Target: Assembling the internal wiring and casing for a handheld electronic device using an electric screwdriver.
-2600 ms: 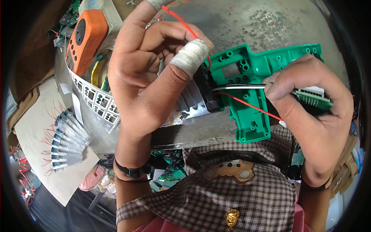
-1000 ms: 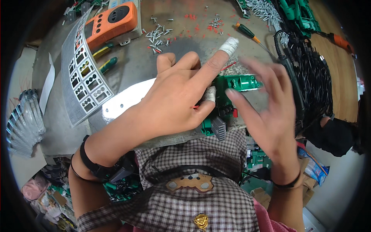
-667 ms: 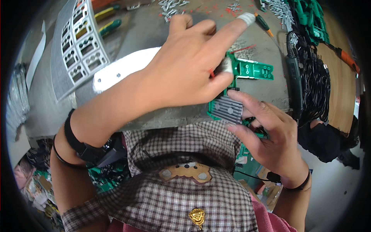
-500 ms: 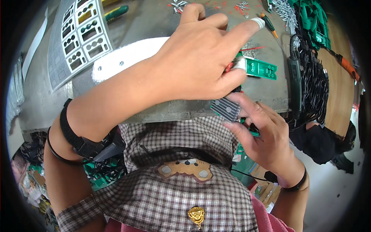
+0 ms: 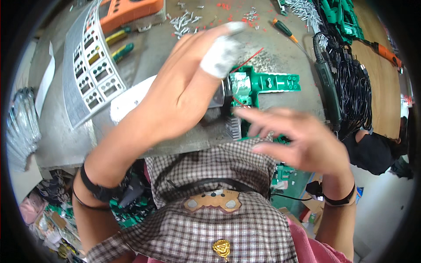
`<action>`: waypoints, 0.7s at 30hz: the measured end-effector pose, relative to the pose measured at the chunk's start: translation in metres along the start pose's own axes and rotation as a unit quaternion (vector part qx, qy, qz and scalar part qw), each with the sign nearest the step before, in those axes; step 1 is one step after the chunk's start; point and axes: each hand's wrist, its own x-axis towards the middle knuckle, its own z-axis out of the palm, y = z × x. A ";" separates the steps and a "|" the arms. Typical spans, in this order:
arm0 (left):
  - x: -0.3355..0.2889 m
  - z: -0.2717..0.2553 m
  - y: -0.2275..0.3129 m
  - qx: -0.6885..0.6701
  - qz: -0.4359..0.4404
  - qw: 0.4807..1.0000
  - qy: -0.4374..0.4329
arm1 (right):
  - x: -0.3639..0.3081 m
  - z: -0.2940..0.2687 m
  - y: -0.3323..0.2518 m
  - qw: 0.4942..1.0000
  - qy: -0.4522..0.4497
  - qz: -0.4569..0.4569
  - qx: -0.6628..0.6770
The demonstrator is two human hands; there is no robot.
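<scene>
A green plastic housing (image 5: 276,82) with a long handle part lies on the grey workbench, a green circuit board (image 5: 240,94) and red wires inside its wider end. At the housing's near end, by the bench's front edge, is a grey finned metal heat sink (image 5: 235,129). My left hand (image 5: 184,87) hovers left of the housing with fingers stretched out and white wrapping on one digit; what lies beneath its palm is hidden. Just right of the heat sink, my right hand (image 5: 302,133) is blurred, its fingers apart and nothing visible in them.
Loose screws (image 5: 184,23) lie at the back, near an orange tool case (image 5: 131,11) and green-handled pliers (image 5: 123,51). A cut-out label sheet (image 5: 90,65) lies left. A screwdriver (image 5: 287,31), bundled black cables (image 5: 353,87) and green housings (image 5: 342,19) are at right.
My right hand has let go of the heat sink, which now sits at the housing's near end. My left hand has moved left off the housing, uncovering the circuit board.
</scene>
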 end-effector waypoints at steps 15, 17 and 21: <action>0.014 0.097 0.030 0.445 -0.045 0.888 0.105 | 0.056 -0.027 0.095 0.992 0.123 -0.002 0.014; 0.014 0.092 0.029 0.401 -0.048 0.907 0.119 | 0.056 -0.025 0.096 0.989 0.146 -0.030 0.001; 0.010 0.090 0.033 0.454 -0.014 0.886 0.096 | 0.055 -0.018 0.098 0.974 0.196 -0.082 -0.082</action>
